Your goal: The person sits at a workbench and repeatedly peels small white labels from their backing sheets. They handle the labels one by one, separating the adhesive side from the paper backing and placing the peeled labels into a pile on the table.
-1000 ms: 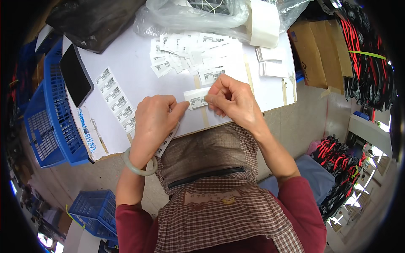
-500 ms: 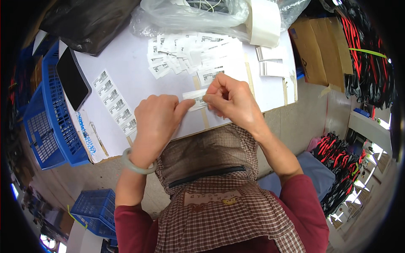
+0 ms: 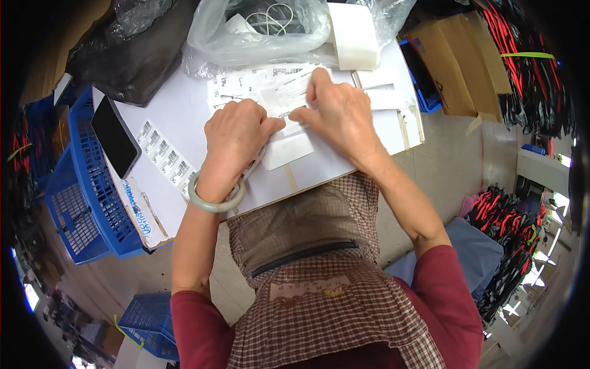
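My left hand (image 3: 236, 132) is over the table, its fingers curled and its thumb pointing right; whatever lies under the fingers is hidden. A blank white paper piece (image 3: 287, 151) lies just below its thumb. My right hand (image 3: 344, 117) is at the right side of the pile of printed white labels (image 3: 236, 85), its thumb and forefinger apart with nothing visible gripped between them. White slips beneath that hand are partly covered. To the left lies a strip of barcode labels (image 3: 165, 154), its lower end beside my left wrist.
A dark phone (image 3: 115, 136) rests at the table's left edge, by a blue basket (image 3: 92, 184). At the back are a black plastic bag (image 3: 132, 58), a clear bag (image 3: 258, 46) and a white roll (image 3: 355, 38). White slips (image 3: 386, 98) and a cardboard box (image 3: 458, 64) are at right.
Both hands have moved up toward the label pile. My right hand has left the small white label it was pinching, and its fingers have spread. A blank white piece now shows below the hands.
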### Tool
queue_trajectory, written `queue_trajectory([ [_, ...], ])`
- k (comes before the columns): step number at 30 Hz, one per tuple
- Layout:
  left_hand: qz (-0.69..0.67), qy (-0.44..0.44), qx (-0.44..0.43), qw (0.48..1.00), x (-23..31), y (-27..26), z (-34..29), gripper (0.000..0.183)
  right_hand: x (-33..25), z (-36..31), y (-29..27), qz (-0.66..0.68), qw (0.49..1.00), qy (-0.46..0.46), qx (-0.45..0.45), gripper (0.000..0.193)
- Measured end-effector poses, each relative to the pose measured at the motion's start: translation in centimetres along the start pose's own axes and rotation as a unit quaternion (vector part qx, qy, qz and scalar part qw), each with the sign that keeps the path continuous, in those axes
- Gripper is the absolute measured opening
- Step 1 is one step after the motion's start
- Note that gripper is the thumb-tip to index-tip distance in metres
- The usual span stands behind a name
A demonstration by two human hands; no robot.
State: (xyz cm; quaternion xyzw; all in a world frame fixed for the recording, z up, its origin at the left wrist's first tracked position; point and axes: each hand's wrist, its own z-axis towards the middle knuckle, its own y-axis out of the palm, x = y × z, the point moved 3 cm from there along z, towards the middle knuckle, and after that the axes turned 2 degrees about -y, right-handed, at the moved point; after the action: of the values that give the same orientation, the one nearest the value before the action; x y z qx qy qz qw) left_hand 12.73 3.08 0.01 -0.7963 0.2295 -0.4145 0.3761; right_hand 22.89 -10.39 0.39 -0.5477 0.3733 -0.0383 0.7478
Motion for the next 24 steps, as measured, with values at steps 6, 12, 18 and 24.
queue_trajectory([
  [6, -0.420, -0.033, -0.082, 0.903, -1.8, -0.3, -2.5, 0.027, -3.4, -2.8, -1.5, 0.292, 0.952, -0.092, 0.012, 0.025],
  [12, -0.569, 0.035, -0.059, 0.819, -1.0, -0.7, -7.2, 0.029, -4.3, -4.9, -0.2, 0.348, 0.937, -0.031, -0.007, 0.027],
  [18, -0.511, 0.016, -0.027, 0.859, -2.4, 0.6, -9.0, 0.013, -3.7, -6.0, 0.6, 0.487, 0.869, 0.065, -0.053, 0.020],
  [24, -0.458, -0.100, -0.056, 0.882, -5.3, 1.3, -10.4, 0.013, -1.4, -5.8, -1.1, 0.454, 0.886, 0.059, 0.071, 0.012],
])
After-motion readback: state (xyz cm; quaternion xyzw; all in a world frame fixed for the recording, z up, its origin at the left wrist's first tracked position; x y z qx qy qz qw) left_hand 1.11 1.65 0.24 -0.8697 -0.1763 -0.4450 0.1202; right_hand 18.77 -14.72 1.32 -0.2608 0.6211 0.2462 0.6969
